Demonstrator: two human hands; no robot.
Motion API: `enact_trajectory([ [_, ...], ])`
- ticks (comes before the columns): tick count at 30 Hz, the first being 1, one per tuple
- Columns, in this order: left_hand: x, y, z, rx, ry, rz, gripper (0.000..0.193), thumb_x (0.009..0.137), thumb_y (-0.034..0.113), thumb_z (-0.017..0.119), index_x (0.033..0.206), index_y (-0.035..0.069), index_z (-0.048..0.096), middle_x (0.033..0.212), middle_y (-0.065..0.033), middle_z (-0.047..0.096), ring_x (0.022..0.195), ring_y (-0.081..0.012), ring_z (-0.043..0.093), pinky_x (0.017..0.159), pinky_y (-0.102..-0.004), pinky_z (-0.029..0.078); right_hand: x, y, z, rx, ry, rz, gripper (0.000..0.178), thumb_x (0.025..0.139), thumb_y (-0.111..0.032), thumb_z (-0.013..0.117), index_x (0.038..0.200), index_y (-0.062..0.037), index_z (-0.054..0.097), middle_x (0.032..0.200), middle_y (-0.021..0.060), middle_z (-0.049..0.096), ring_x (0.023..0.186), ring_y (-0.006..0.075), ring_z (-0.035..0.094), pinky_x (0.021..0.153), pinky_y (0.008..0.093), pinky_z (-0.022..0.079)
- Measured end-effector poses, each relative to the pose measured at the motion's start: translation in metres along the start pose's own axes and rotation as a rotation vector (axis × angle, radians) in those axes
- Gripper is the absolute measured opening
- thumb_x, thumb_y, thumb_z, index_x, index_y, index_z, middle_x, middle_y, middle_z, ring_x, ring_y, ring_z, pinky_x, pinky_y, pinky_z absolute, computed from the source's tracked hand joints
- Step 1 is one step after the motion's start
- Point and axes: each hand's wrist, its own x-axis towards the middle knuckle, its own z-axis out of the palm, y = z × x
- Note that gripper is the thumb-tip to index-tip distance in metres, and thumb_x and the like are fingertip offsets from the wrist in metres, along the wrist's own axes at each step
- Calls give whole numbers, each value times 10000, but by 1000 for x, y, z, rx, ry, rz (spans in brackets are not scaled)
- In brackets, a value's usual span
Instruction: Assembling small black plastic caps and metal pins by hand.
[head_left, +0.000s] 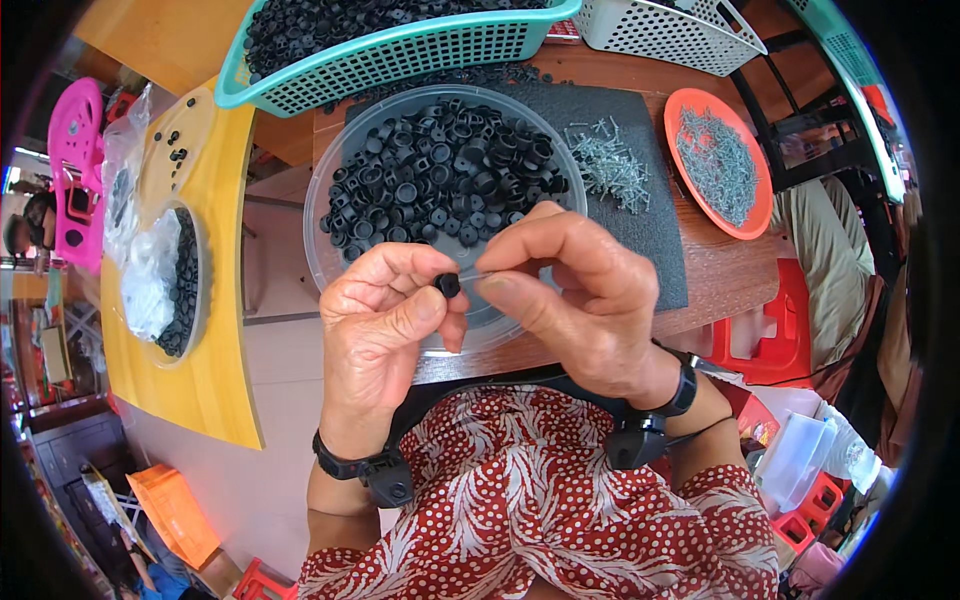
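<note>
Left hand [385, 320] pinches a small round black plastic cap [448, 285] w/ thumb and forefinger; right hand [570, 300] fingers [510, 255] close on it too, at centre. At 12 o'clock: clear round tray [325, 190] heaped w/ matching caps. At 1–2: loose metal screws [612, 165] on dark textured mat [655, 235], orange dish [760, 215] w/ more.

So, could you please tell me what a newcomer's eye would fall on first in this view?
Probably the two hands at the centre: the left hand pinches a small black cap while the right hand meets it from the other side. Just behind them sits a clear round tray heaped with black caps. To the right, an orange plate of silvery screws stands out against the dark mat.
</note>
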Motion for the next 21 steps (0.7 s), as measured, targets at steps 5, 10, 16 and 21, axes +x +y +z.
enact_trajectory([
  [5, -2, -1, 1, 13, 41, 11, 236, 772, 69, 678, 946, -50, 571, 780, -138, 632, 584, -174, 582, 533, -262, 481, -1, 6, 9, 65, 1, 8, 116, 774, 35, 618, 885, 3, 601, 800, 68, 557, 637, 99, 550, 547, 226, 443],
  [10, -2, -1, -2, -28, 46, 5, 230, 777, 68, 673, 950, -48, 573, 772, -134, 629, 597, -174, 584, 529, -264, 481, 0, 4, 8, -24, -11, -30, 101, 772, 37, 618, 867, 12, 596, 800, 79, 562, 666, 113, 559, 548, 225, 455],
  [16, -3, -1, -2, -8, 66, -4, 218, 783, 68, 666, 948, -45, 579, 778, -133, 630, 613, -171, 586, 537, -266, 482, -2, 3, 8, -44, -22, -34, 95, 766, 43, 622, 854, 17, 595, 798, 92, 569, 682, 129, 565, 557, 229, 470],
  [21, -4, -3, -2, -4, 63, -1, 216, 784, 67, 665, 949, -44, 582, 787, -130, 631, 646, -167, 593, 539, -269, 483, -3, 4, 9, -35, -4, -33, 98, 762, 45, 627, 851, 21, 594, 793, 90, 571, 681, 134, 564, 554, 234, 468],
])
